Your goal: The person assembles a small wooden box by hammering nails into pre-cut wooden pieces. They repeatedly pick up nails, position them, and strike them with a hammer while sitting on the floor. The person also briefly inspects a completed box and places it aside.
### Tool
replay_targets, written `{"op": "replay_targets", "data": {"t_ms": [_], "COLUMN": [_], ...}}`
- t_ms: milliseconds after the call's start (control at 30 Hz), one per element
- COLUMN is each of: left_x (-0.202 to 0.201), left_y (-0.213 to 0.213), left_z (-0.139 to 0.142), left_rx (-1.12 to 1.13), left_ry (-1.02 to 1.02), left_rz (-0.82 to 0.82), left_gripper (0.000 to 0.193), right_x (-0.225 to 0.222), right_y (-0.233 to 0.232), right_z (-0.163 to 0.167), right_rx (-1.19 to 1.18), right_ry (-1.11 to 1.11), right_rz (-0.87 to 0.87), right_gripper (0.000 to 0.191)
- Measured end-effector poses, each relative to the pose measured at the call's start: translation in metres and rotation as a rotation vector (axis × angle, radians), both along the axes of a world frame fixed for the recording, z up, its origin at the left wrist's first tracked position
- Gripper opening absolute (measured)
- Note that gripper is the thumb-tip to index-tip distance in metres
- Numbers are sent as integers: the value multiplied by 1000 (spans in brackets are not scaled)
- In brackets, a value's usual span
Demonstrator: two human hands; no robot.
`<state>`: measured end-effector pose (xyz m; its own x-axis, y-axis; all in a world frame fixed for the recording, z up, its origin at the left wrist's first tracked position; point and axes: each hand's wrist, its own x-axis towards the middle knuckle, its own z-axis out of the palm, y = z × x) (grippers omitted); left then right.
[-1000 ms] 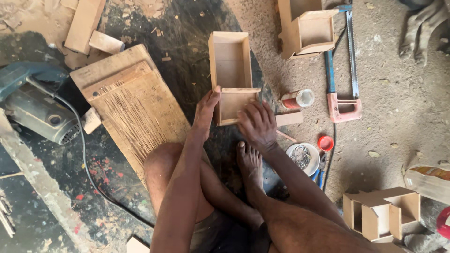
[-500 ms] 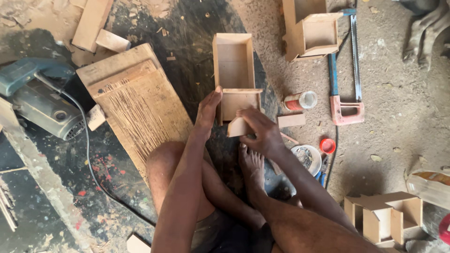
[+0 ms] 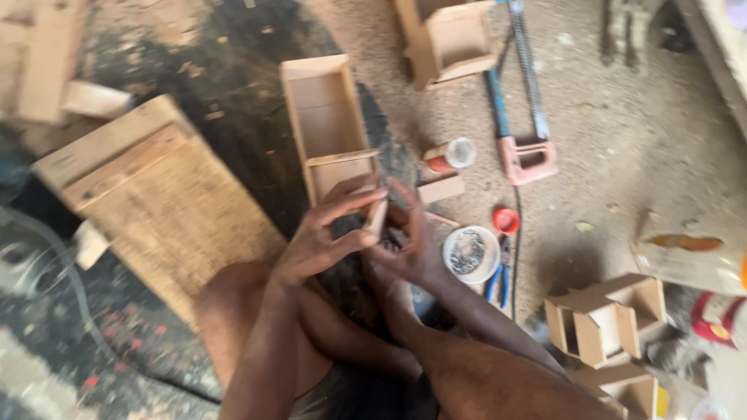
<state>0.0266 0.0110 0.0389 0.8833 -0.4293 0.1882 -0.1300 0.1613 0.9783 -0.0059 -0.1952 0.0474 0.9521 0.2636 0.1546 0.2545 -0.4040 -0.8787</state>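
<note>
The left hand (image 3: 323, 237) and the right hand (image 3: 408, 249) meet above the person's foot, and both pinch a small flat piece of pale wood (image 3: 376, 218) between their fingertips; the left thumb and fingers close on its near edge, while the right fingers curl around its far side. The piece is held just in front of the long open-topped pale wooden box (image 3: 327, 124), which lies on the sandy floor (image 3: 622, 140) with a cross divider near its nearer end. Left of the box lies a wide rough wooden board (image 3: 156, 206). Right of the hands stand a small cylindrical glue bottle with a white cap (image 3: 450, 154), a loose small wooden block (image 3: 440, 189), a red bottle cap (image 3: 506, 220) and a round white container of small nails (image 3: 471, 253). A blue-framed hand saw with a pink handle (image 3: 517, 117) lies further right. The picture is motion-blurred.
</note>
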Motion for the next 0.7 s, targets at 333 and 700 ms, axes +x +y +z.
{"op": "replay_targets", "data": {"t_ms": [333,700], "left_x": [-1,-1], "left_y": [20,18], "left_z": [-15,-39], "left_rx": [-695,-554], "left_ry": [528,517], "left_rz": [-6,40], "left_gripper": [62,65], "right_x": [53,103], "right_y": [-109,-110], "right_z": [-9,-15], "right_rx": [-575,-1040], "right_ry": [-215,-25], "right_rz": [-372,-234], "right_gripper": [63,54]}}
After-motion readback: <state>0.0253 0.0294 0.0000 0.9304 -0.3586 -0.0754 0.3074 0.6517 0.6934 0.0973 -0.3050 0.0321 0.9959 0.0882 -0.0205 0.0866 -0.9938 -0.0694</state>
